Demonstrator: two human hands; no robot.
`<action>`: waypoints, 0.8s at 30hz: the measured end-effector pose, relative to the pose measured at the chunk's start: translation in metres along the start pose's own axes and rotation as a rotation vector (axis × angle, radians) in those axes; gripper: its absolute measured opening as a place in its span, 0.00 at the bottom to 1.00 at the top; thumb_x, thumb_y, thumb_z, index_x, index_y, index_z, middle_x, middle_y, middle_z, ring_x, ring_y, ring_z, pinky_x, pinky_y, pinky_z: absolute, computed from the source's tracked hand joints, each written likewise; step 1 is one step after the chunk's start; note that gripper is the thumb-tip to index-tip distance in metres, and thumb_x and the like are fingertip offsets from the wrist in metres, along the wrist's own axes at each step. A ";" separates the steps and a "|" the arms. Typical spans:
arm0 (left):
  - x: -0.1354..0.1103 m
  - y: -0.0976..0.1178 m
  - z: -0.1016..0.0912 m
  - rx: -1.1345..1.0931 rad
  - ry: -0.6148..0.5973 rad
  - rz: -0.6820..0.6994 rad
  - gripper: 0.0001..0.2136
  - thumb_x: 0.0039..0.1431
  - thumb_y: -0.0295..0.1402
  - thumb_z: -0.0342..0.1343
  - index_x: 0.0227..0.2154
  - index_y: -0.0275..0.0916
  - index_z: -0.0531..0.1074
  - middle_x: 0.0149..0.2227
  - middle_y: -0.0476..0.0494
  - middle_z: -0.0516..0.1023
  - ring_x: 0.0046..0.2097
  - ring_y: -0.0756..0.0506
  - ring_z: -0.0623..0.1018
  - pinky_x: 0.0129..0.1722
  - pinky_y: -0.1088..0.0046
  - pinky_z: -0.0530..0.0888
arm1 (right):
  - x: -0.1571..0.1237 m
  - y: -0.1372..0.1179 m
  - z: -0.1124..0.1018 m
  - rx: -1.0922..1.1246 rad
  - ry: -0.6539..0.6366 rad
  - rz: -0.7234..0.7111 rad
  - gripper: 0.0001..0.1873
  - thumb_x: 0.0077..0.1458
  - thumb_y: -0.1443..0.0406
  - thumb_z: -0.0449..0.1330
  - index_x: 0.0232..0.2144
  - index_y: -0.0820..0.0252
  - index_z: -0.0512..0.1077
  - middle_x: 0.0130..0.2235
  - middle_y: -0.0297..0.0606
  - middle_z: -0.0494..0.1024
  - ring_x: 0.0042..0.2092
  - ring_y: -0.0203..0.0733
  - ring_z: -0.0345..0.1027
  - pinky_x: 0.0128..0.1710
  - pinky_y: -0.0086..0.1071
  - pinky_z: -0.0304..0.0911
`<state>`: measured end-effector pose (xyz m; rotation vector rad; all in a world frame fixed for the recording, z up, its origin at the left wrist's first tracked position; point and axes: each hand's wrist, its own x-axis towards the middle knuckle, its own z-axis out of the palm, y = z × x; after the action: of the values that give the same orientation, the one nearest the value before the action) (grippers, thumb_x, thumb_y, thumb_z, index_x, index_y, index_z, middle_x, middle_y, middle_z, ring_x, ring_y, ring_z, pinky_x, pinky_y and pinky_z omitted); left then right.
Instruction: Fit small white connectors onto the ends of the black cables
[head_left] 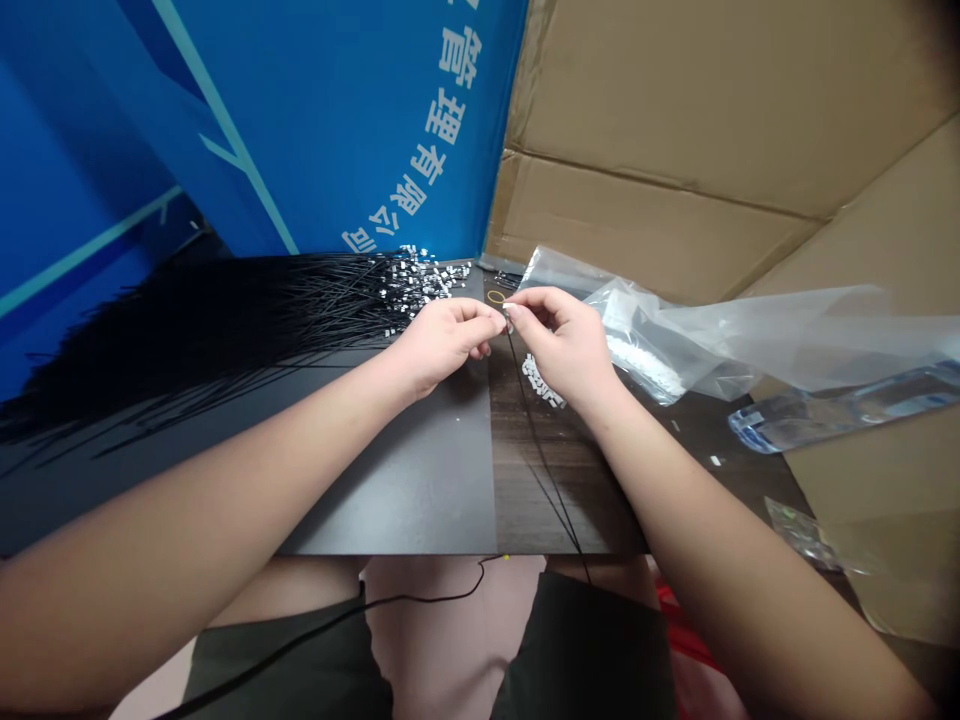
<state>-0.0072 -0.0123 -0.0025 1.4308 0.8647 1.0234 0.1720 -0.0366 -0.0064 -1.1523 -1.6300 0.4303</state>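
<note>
My left hand (444, 340) and my right hand (564, 338) meet above the dark table (420, 480), fingertips pinched together at one spot. Between them they hold the end of a thin black cord (541, 455) that trails down over the table's near edge. What sits at the cord's tip is too small to make out. A small heap of white clips (541, 382) lies just under my right wrist. To the left, a large fan of black cords with white clip ends (225, 320) is spread over the table.
A crumpled clear plastic bag (675, 330) lies right of my hands. A clear plastic packet (840, 410) rests at the right edge. A blue banner (300, 130) and cardboard sheets (712, 120) stand behind the table. A yellow rubber band (496, 296) lies near my fingertips.
</note>
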 end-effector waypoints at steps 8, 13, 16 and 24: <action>0.000 0.004 0.000 0.057 0.037 0.047 0.07 0.52 0.34 0.65 0.24 0.38 0.76 0.25 0.50 0.74 0.29 0.51 0.71 0.35 0.71 0.69 | 0.000 0.000 0.000 -0.002 -0.004 -0.012 0.05 0.65 0.64 0.64 0.38 0.56 0.80 0.40 0.37 0.85 0.39 0.41 0.76 0.43 0.39 0.71; -0.001 0.003 -0.001 0.175 0.075 0.103 0.06 0.53 0.34 0.62 0.25 0.38 0.76 0.26 0.49 0.75 0.30 0.50 0.71 0.35 0.70 0.69 | 0.000 -0.001 0.001 0.008 -0.008 0.015 0.05 0.64 0.63 0.64 0.38 0.56 0.80 0.40 0.37 0.86 0.39 0.42 0.76 0.44 0.40 0.72; 0.000 0.000 -0.003 0.223 0.068 0.115 0.06 0.54 0.34 0.61 0.26 0.38 0.76 0.27 0.49 0.75 0.30 0.50 0.71 0.35 0.70 0.69 | -0.001 -0.001 0.002 0.015 -0.006 0.031 0.05 0.64 0.63 0.64 0.38 0.57 0.80 0.39 0.38 0.86 0.39 0.42 0.77 0.45 0.40 0.73; 0.001 -0.002 -0.006 0.254 0.040 0.123 0.07 0.55 0.35 0.61 0.27 0.37 0.77 0.29 0.47 0.78 0.30 0.50 0.72 0.35 0.70 0.69 | -0.002 -0.001 0.002 0.027 -0.010 0.024 0.06 0.63 0.63 0.64 0.37 0.57 0.80 0.38 0.37 0.86 0.38 0.41 0.77 0.44 0.39 0.73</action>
<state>-0.0126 -0.0085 -0.0041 1.6991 0.9726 1.0654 0.1697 -0.0383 -0.0070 -1.1515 -1.6162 0.4731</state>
